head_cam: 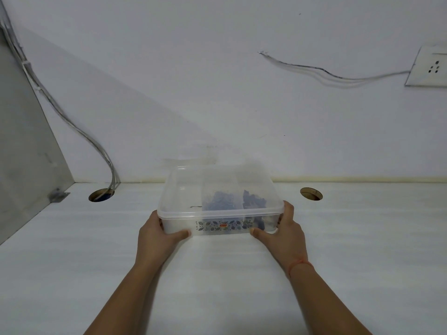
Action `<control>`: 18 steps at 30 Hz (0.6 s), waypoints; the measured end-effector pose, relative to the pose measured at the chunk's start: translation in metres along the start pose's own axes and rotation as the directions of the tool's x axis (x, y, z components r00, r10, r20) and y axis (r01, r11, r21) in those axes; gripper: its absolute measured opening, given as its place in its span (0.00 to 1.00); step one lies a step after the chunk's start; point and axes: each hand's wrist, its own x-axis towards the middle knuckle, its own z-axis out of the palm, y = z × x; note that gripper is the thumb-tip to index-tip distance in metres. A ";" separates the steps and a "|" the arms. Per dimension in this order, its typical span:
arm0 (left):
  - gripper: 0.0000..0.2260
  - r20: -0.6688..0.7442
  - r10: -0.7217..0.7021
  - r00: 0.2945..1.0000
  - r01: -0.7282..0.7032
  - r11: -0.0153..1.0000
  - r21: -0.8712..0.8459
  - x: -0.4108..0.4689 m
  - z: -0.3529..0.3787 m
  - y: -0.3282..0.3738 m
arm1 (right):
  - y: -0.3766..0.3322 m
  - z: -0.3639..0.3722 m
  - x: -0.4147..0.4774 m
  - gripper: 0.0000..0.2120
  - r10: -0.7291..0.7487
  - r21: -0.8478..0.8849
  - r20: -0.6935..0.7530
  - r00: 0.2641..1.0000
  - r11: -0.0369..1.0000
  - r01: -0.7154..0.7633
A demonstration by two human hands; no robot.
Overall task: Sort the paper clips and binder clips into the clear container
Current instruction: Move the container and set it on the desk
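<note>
Now | clear container (183, 189) between left hand (157, 234), right hand (284, 229) | both gripping sides

Bare forearms; red thread bracelet (299, 264)

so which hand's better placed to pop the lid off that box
Slightly the right hand. Both hands grip the box, but its fingers reach up to the lid rim at the corner, while the left hand sits lower on the wall and could steady it.
</note>
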 end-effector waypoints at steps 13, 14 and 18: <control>0.26 -0.003 0.007 1.000 -0.007 1.000 -0.014 -0.004 -0.003 -0.002 | 0.001 -0.002 -0.006 0.40 -0.007 0.000 -0.030 1.000 1.000 0.007; 0.26 -0.002 0.001 1.000 -0.001 1.000 -0.018 -0.003 -0.003 -0.002 | 0.000 -0.002 -0.006 0.40 -0.004 -0.002 -0.029 1.000 1.000 0.004; 0.26 0.006 0.017 1.000 -0.017 1.000 -0.020 -0.003 -0.001 -0.002 | 0.002 -0.001 -0.006 0.41 0.001 0.016 -0.046 0.999 1.000 0.000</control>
